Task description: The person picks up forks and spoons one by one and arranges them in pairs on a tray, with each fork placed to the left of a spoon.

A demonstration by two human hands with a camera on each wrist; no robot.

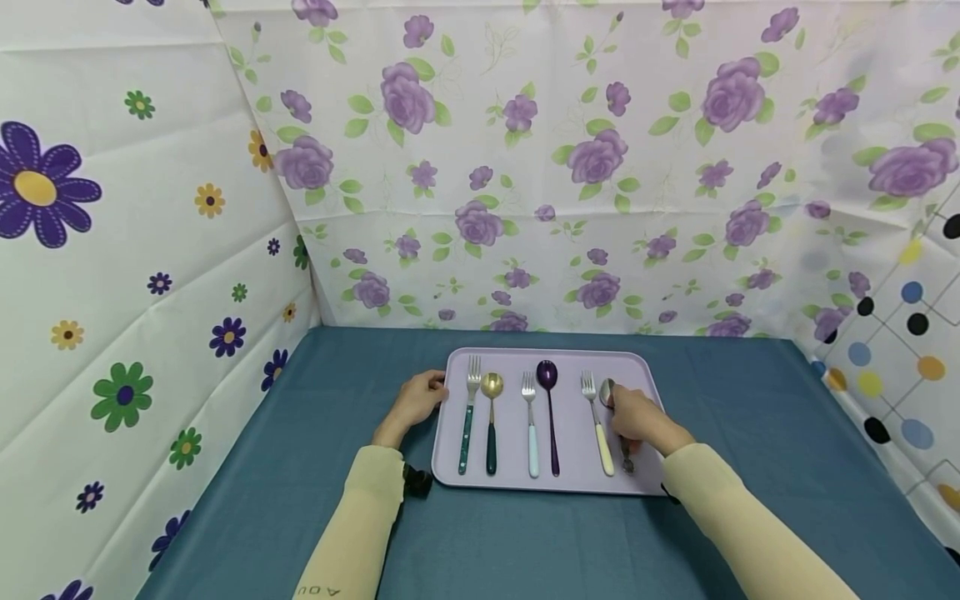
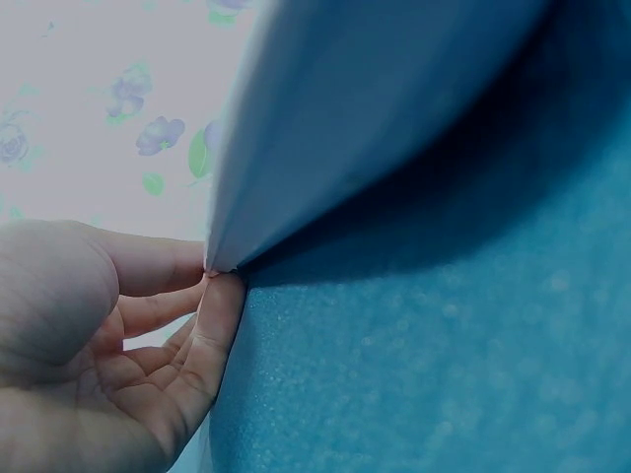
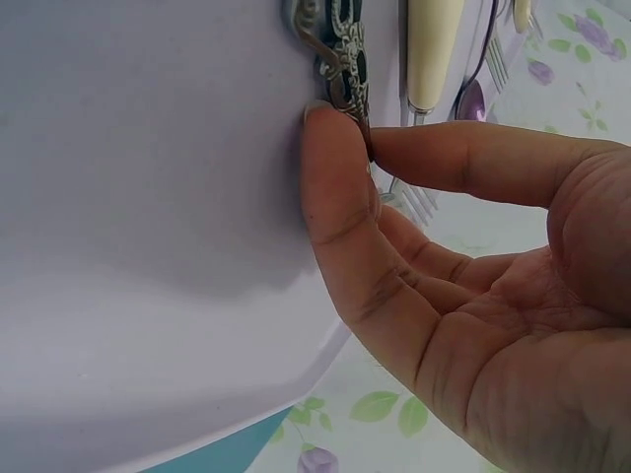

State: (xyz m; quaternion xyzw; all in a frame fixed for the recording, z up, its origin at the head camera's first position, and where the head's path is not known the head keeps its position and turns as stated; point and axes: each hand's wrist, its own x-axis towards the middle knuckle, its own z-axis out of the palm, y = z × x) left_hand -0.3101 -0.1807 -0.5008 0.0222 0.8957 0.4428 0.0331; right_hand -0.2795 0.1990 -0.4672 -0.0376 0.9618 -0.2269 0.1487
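A lilac tray (image 1: 572,437) lies on the table with cutlery set out in pairs. At its left edge my left hand (image 1: 414,402) pinches the rim between thumb and fingers; the left wrist view shows the tray's rim (image 2: 225,236) between them. My right hand (image 1: 637,415) is over the tray's right side, pinching a spoon (image 3: 347,64) with an ornate dark and metal handle between thumb and finger. The spoon's bowl (image 1: 606,392) shows beyond the knuckles, while part of the handle is hidden. Just left of it lies a fork with a cream handle (image 1: 604,450).
Further left on the tray are a purple spoon (image 1: 547,375), a fork with a pale blue handle (image 1: 533,450), a gold spoon (image 1: 492,385) and a fork with a green handle (image 1: 466,437). Blue cloth (image 1: 510,542) covers the table; a floral sheet (image 1: 480,167) hangs behind.
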